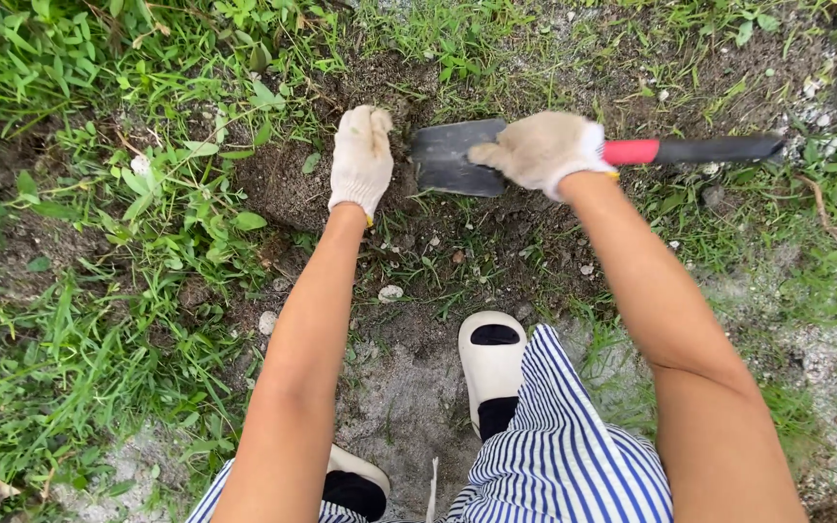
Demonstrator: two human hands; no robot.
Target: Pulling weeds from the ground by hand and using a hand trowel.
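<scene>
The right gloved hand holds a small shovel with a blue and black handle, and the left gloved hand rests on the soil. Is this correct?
Not quite. In the head view the shovel handle is red and black, not blue. The right hand does hold it, and the left hand rests on the soil.

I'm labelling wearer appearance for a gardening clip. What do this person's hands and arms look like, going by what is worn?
Both the left hand and the right hand wear cream-coloured knitted work gloves with a thin yellow edge at the cuff. The gloves look soiled. The forearms are bare: no sleeves, watch or bands are visible.
</scene>
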